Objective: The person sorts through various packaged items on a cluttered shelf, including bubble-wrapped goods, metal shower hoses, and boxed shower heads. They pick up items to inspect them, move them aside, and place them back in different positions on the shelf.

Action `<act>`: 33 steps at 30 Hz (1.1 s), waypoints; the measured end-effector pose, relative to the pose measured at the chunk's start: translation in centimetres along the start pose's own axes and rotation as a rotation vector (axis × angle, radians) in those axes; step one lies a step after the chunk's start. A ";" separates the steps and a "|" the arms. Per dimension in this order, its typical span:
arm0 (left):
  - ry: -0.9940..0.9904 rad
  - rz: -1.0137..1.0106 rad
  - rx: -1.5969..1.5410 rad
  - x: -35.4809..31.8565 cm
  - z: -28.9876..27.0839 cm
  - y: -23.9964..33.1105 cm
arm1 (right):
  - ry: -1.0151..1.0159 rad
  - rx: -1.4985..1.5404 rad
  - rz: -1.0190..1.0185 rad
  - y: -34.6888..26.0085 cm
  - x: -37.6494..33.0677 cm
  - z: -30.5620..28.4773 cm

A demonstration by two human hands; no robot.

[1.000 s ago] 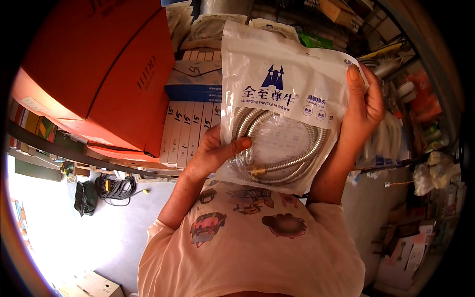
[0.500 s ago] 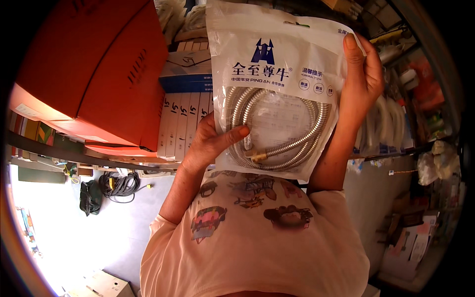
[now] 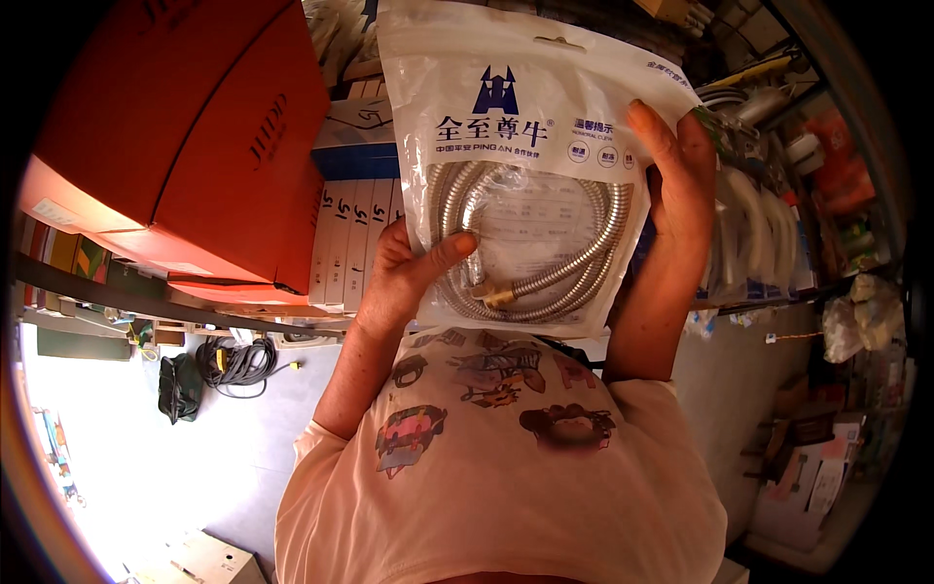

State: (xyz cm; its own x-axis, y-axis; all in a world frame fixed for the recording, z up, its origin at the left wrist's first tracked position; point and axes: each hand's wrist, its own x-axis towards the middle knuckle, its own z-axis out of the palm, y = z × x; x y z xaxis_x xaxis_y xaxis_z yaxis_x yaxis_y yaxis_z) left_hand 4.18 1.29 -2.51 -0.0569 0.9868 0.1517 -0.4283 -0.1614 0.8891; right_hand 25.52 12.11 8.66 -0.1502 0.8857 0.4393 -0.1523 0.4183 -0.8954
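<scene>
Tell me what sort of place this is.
Probably a hardware or plumbing supply shop, or its storeroom. The signs are the retail-packed coiled metal hose in view, the row of narrow white boxes beside a large red carton, and the coiled black cable on the floor.

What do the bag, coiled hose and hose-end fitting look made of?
Bag: plastic film, probably; glossy, creased, white above, see-through over the hose.
Coiled hose: likely metal; silvery, shiny, ribbed, though metallised plastic isn't excluded.
Fitting: perhaps brass; yellow-gold tone, but plating possible.

Silver hose (image 3: 613, 229) coiled in bag (image 3: 579, 83)
</scene>
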 end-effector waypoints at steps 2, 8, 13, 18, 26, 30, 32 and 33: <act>0.001 0.013 0.004 0.0 -0.1 -0.2 | -0.019 0.032 0.006 0.1 -0.2 -0.3; -0.015 0.001 0.014 0.1 -0.2 -0.3 | 0.004 -0.053 -0.117 1.1 -0.3 -0.5; -0.005 -0.003 0.030 0.2 0.3 -0.2 | 0.058 -0.108 -0.266 1.8 -0.2 -0.2; -0.019 0.005 0.010 0.1 0.3 0.0 | 0.130 -0.075 -0.208 2.5 -0.1 0.0; 0.105 0.068 -0.139 0.1 0.1 -0.4 | -0.214 0.052 0.052 1.9 -2.4 -1.0; 0.252 0.097 -0.209 0.2 0.6 0.0 | -0.372 0.038 0.186 3.2 -5.0 -1.9; 0.348 0.086 -0.217 0.2 0.6 0.0 | -0.434 -0.014 0.156 3.4 -6.3 -2.3; 0.388 0.088 -0.227 0.3 0.8 0.0 | -0.437 -0.012 0.213 3.9 -7.0 -2.7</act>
State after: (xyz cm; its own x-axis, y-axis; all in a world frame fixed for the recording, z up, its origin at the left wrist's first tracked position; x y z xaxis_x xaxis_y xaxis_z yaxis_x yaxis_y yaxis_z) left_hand 4.90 1.60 -2.09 -0.4165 0.9091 0.0110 -0.5912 -0.2799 0.7564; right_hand 28.62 8.13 1.89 -0.5734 0.7856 0.2326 -0.0625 0.2412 -0.9685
